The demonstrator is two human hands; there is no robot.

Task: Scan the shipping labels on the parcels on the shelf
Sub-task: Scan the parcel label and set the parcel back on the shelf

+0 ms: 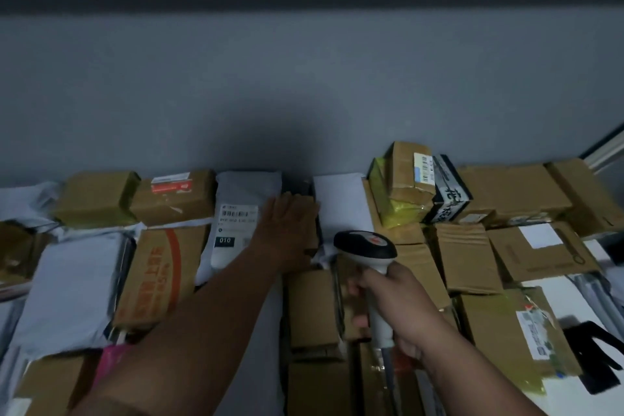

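The right hand (401,311), low and right of centre in the frame, has its fingers curled tight round the white grip of a handheld barcode scanner (366,248). The scanner's dark head rises above the fist and points toward the back of the shelf.

The left hand (290,230) reaches in from the lower left, fingers straight and together, palm down, lying flat on a brown cardboard parcel (309,209) at mid-frame. It holds nothing; it only rests on the box top.

Just left of that hand lies a grey poly mailer (236,213) with a white shipping label (238,214) whose barcode faces up, and a dark patch reading 010 below it. Just right of the hand is a plain white mailer (341,203).

Further left, a long carton with red printing (158,277) lies beside a large grey bag (74,287), and two small brown boxes sit behind them against the grey wall (304,78).

On the right side of the frame, cardboard boxes are piled closely: a taped box with a label on its end (410,172) leans on a yellow bag (388,203), with a black and white printed box (450,192) touching it. At lower right a box wrapped in yellowish tape (506,331) carries another label (537,331), its print too blurred to read.
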